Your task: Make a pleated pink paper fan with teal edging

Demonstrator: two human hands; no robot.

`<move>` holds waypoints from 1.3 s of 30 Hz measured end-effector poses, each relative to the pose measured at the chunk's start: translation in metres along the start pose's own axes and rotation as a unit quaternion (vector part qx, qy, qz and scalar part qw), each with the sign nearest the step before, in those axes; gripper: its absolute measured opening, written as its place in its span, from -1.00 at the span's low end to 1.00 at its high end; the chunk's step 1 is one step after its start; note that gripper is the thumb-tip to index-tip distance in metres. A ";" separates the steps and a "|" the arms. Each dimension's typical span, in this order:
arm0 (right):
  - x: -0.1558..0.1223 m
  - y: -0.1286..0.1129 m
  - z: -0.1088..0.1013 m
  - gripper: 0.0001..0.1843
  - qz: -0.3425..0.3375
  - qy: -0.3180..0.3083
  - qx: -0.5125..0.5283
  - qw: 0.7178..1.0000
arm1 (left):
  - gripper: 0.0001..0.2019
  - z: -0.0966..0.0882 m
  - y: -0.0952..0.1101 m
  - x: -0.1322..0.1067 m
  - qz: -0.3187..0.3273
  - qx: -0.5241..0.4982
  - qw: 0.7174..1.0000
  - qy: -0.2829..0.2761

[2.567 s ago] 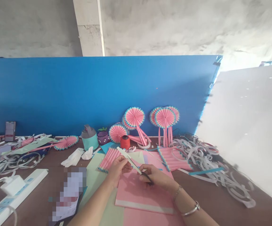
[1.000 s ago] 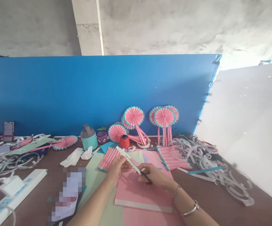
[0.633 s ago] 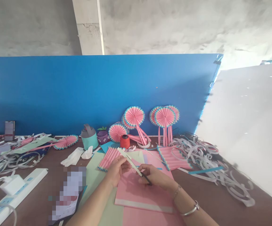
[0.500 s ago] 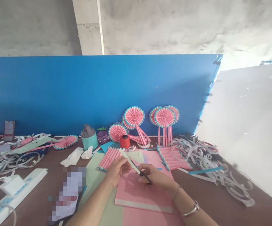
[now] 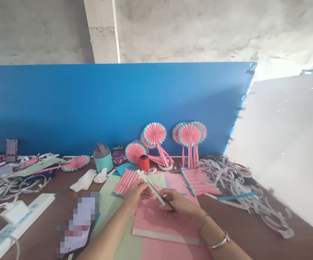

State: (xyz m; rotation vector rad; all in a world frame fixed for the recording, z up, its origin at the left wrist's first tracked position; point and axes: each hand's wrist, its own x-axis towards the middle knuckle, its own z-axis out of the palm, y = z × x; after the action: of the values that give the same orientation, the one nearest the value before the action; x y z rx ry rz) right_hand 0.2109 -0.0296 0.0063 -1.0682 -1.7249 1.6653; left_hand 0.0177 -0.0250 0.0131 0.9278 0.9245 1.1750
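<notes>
Pale folded paper strip (image 5: 151,186) is pinched by the left hand (image 5: 135,196) while the right hand (image 5: 178,203), grip closed on black scissors (image 5: 168,204), has it partly cut.

The left hand (image 5: 134,196) and right hand (image 5: 179,203) meet over a paper pad (image 5: 162,225), a paper strip (image 5: 151,186) slanting between them — what looks like scissors (image 5: 168,204) sits in the right hand. Just behind the left hand lies a folded fan (image 5: 125,182); behind that, a thread spool (image 5: 144,163). Right of the right hand lies another pleated sheet (image 5: 200,182), then a heap of paper scraps (image 5: 243,187). Far left of the left hand — a power strip (image 5: 18,220).
</notes>
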 end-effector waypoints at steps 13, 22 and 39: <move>0.000 -0.001 0.002 -0.74 -0.002 0.005 -0.004 1.000 | -0.75 -0.002 -0.002 0.003 0.005 0.007 1.000 0.018; -0.001 -0.003 0.004 -0.77 0.000 0.017 -0.010 1.000 | -0.73 0.001 -0.004 0.002 0.011 0.010 1.000 0.026; -0.001 -0.002 0.001 -0.63 -0.005 -0.002 0.005 1.000 | -0.72 -0.013 0.007 0.010 0.020 -0.014 0.997 0.075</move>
State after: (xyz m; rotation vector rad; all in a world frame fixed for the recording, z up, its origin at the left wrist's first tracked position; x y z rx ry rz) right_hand 0.2103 -0.0303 0.0084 -1.0500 -1.7194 1.6690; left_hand 0.0049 -0.0126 0.0138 0.8465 1.0108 1.3028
